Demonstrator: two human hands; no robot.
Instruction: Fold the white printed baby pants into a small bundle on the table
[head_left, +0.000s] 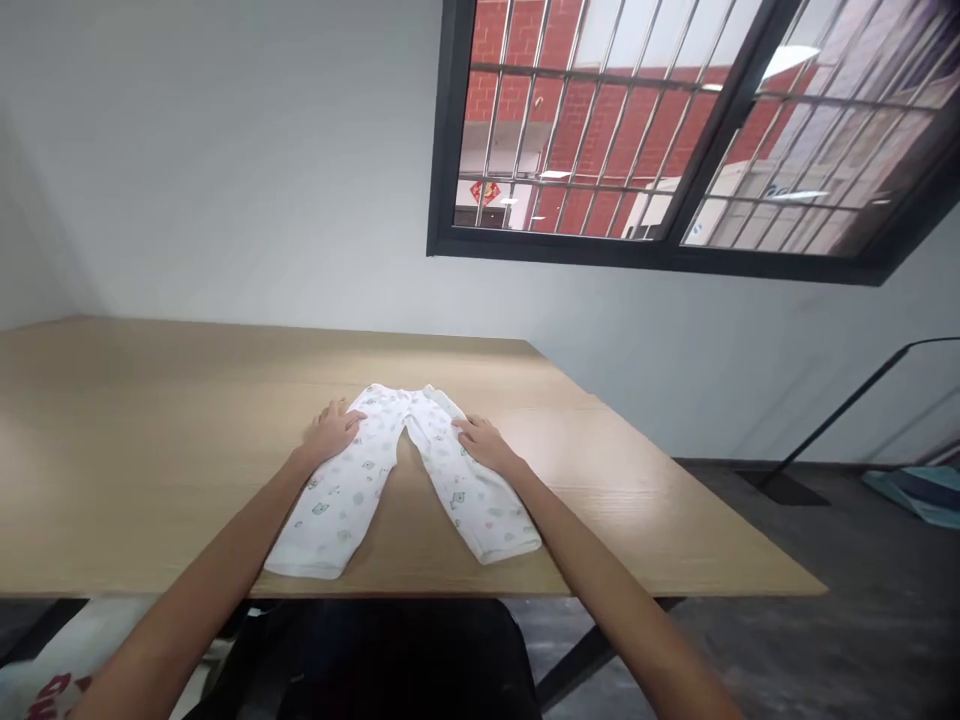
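A pair of small white pants (pixel 349 478) with a scattered print lies spread on the wooden table (pixel 187 450), waistband away from me and both legs fanned toward the front edge. My left hand (pixel 332 430) rests at the outer edge of the left leg, fingers extended and partly on the fabric. On the opposite side my right hand (pixel 484 442) lies at the outer edge of the right leg, its fingertips on the cloth. Neither hand grips the fabric visibly.
A white wall and a barred window (pixel 600 130) stand behind the table. To the right, a black stand (pixel 784 488) sits on the dark floor near a bluish bundle (pixel 919 492). A white bag with red print (pixel 56 690) shows below the table at left.
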